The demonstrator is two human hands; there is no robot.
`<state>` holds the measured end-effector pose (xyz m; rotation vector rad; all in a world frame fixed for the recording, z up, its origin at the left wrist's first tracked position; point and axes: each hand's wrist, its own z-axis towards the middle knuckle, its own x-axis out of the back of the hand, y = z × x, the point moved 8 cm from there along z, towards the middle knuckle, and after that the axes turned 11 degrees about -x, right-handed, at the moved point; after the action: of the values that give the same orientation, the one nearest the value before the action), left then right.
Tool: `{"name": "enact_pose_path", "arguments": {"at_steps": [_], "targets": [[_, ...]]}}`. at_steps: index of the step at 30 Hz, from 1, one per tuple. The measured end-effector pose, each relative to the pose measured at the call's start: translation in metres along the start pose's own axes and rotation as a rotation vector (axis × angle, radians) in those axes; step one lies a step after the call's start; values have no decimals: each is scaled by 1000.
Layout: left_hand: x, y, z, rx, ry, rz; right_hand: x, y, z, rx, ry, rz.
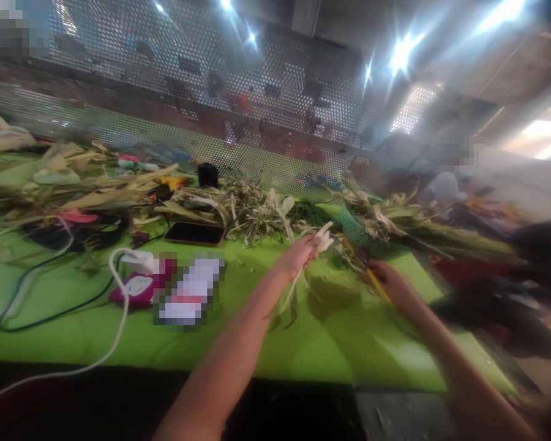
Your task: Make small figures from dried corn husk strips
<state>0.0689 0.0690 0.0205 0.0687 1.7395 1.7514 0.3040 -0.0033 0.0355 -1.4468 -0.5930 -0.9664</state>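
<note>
My left hand (300,254) is raised over the green table (239,331) and closed round a pale plant stalk (322,236), whose thin leaves hang down below the fist. My right hand (388,278) rests on the table further right, fingers closed on a thin yellow tool (377,285) that I cannot make out because of blur. Both hands sit just in front of a heap of green and dried stalks and husks (252,208).
A dark phone (195,233) lies flat near the heap. A white charger with cable (135,260), a pink pouch (135,289) and a black cord (41,306) lie at the left. A perforated metal screen (211,92) stands behind. A person in dark clothing (509,294) is at the right.
</note>
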Motion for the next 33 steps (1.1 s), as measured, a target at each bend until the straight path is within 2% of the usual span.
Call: {"name": "enact_pose_path", "arguments": {"at_steps": [2,4,7,9,11,14,17,21,24,27,33], "targets": [[0,3,1,-33,2,-15,1,20,-2,-17,-5,-225],[-1,4,2,-53,3,-14,3,33,-6,4,-43,-350],[-5,2,2,-72,-11,19,13,27,-10,41,-41,-361],[-7,-1,3,-98,-35,53,20,5,-10,55,20,-283],[-9,-4,4,-124,-46,93,20,-28,-7,107,51,-106],[-10,-6,5,-135,-52,132,5,-72,1,112,15,232],[-11,-5,5,-126,-58,127,-9,-96,9,101,59,432],[-10,-7,6,-118,-84,146,-14,-97,17,77,142,580],[-8,-11,7,-134,-117,221,-15,-95,19,78,125,644],[-9,-14,8,-154,-146,305,-14,-95,20,72,124,619],[-11,-11,7,-152,-146,389,-16,-101,18,76,86,635]]}}
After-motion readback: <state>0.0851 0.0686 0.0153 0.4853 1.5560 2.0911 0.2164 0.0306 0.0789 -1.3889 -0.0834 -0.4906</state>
